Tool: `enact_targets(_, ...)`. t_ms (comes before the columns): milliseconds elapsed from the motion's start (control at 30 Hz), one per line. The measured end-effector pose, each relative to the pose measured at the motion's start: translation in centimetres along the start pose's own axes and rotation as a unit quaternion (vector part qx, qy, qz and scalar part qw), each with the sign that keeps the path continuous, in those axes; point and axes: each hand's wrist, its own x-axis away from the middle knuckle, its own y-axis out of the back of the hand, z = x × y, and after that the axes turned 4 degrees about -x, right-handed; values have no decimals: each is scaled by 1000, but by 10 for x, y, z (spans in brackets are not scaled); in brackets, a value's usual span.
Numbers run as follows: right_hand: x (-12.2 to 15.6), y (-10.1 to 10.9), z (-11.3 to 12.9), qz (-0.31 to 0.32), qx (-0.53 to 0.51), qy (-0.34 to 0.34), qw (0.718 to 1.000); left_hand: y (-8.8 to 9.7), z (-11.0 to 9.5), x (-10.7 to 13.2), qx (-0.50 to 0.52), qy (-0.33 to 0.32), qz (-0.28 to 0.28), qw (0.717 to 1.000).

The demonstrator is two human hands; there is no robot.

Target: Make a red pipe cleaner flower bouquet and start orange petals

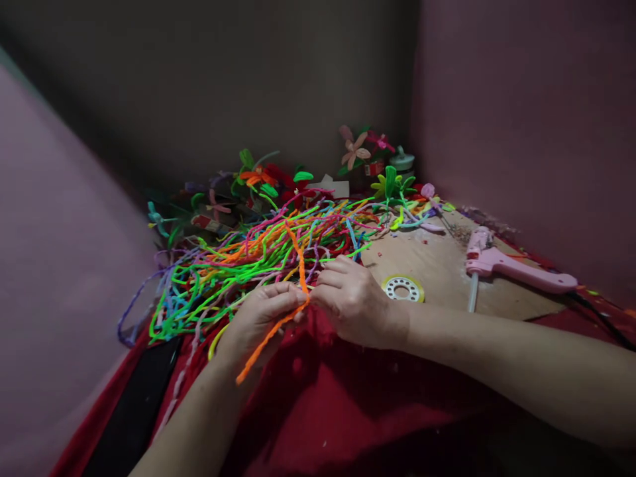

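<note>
An orange pipe cleaner [263, 346] is bent at the middle, one arm pointing up and the other slanting down to the left. My left hand [263, 311] is closed, pinching it near the bend between thumb and fingers. My right hand [350, 298] is closed too, its fingertips meeting the bend from the other side; they partly hide the spot they grip. Just behind both hands spreads a large heap of loose pipe cleaners [233, 265] in green, orange, pink, purple and blue.
A pink glue gun [521, 268] lies on a cardboard sheet [442, 258] at right, near a roll of tape [403, 289]. Pipe-cleaner flowers [355, 151] stand along the back wall. A black flat object [134, 404] rests on the red cloth [338, 411] at left.
</note>
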Motion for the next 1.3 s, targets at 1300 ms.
enact_targets(1300, -15, 13, 2, 79, -349, -360, 862, 19, -10, 6, -122, -58, 21, 991)
